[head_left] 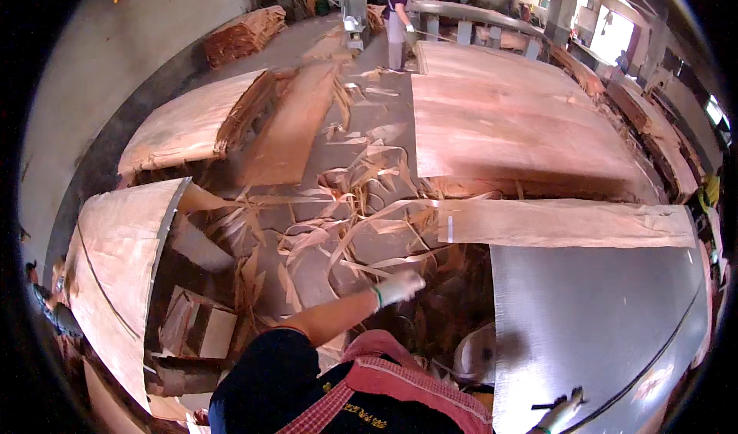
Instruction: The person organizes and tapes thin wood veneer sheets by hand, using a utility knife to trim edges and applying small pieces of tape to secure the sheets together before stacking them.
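My left hand (400, 286), in a white glove, reaches out over loose wood strips on the floor. Its fingers look loosely apart, with nothing visible in them, though they are slightly blurred. At the lower right my right hand (565, 414), gloved with dark fingertips, is closed around a small black tool (541, 407) whose kind I cannot make out. That hand is over the smooth grey sheet (592, 311) covering the work surface. A long veneer piece (569, 223) lies across the sheet's far edge, its left end overhanging.
Tangled veneer strips (369, 180) litter the floor ahead. Veneer stacks stand at left (115, 257), far left (192, 123) and ahead right (523, 126). A dark cord (653, 361) crosses the grey sheet. A person (398, 23) stands at the back; another (54, 307) is at the left edge.
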Action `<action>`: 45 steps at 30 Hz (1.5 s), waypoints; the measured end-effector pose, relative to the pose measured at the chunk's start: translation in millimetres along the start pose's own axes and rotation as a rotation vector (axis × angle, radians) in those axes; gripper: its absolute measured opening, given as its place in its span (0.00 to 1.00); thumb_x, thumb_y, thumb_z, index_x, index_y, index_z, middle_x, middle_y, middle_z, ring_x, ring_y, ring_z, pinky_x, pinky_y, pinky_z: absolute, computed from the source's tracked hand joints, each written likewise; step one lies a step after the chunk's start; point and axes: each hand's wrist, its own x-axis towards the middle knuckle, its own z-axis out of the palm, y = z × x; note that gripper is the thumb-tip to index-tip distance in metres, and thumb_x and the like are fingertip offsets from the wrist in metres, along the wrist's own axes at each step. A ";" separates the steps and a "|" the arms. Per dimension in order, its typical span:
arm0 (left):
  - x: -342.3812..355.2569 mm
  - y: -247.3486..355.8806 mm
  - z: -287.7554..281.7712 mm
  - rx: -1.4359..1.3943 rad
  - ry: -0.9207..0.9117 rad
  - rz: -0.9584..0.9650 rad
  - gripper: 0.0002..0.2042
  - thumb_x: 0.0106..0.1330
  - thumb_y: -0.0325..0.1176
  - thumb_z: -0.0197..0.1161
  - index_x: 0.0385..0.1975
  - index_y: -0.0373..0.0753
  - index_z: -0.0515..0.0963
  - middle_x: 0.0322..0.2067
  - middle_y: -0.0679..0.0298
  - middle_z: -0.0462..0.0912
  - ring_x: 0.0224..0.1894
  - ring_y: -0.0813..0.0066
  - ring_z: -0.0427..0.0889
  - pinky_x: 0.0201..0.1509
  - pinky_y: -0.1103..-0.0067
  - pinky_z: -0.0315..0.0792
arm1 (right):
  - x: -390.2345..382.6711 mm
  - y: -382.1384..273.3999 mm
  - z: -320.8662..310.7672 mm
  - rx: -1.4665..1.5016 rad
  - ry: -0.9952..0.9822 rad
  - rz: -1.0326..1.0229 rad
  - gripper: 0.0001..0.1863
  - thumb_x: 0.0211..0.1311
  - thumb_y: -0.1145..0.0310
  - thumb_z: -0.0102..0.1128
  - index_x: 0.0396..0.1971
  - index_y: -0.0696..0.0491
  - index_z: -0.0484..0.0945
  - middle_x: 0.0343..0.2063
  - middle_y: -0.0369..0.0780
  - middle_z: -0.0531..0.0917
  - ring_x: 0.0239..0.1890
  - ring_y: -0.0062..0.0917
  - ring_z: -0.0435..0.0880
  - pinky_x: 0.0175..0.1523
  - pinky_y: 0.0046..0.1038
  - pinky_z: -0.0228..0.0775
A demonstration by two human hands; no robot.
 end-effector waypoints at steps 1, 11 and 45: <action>31.8 7.5 -19.0 0.030 -0.014 0.066 0.18 0.67 0.47 0.55 0.41 0.36 0.74 0.26 0.65 0.76 0.28 0.74 0.75 0.32 0.74 0.73 | -15.9 -12.7 39.0 0.007 0.064 -0.058 0.20 0.67 0.54 0.49 0.45 0.54 0.80 0.39 0.37 0.83 0.21 0.16 0.65 0.24 0.20 0.57; 247.3 27.7 -111.8 -0.523 -0.043 -0.402 0.21 0.66 0.50 0.58 0.52 0.45 0.71 0.46 0.66 0.76 0.45 0.73 0.74 0.52 0.75 0.69 | -161.1 -19.6 157.1 -0.212 -0.241 0.205 0.14 0.65 0.59 0.52 0.40 0.51 0.81 0.22 0.32 0.78 0.19 0.15 0.68 0.24 0.20 0.58; 88.8 196.0 -57.2 0.526 -0.927 0.459 0.17 0.70 0.37 0.53 0.52 0.33 0.71 0.45 0.55 0.77 0.48 0.64 0.76 0.53 0.71 0.70 | -141.0 39.1 288.5 -0.074 -0.310 0.264 0.09 0.64 0.67 0.56 0.41 0.55 0.77 0.30 0.35 0.80 0.25 0.19 0.77 0.26 0.22 0.67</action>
